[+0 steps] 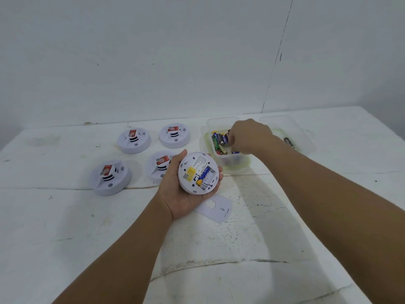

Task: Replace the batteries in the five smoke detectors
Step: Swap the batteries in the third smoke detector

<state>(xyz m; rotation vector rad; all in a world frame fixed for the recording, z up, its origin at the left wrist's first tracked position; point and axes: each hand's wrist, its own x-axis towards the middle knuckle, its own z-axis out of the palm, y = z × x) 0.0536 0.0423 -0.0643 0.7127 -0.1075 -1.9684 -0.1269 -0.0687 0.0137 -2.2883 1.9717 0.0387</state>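
Note:
My left hand (175, 194) grips a white round smoke detector (198, 172), held back-side up. Its battery bay is uncovered and holds one blue and yellow battery (203, 174). My right hand (247, 137) reaches into a clear plastic box (228, 166) filled with several batteries (219, 140); its fingers curl down among them, and whether they pinch one is hidden. Several other white detectors lie on the table to the left, among them one at the near left (110, 177), one at the back left (133, 139) and one at the back middle (174, 135).
A white detector cover plate (215, 207) lies flat on the table just below my left hand. A second clear box (306, 141) at the right holds one dark battery (289, 143). The worn white table (65, 238) meets a white wall behind.

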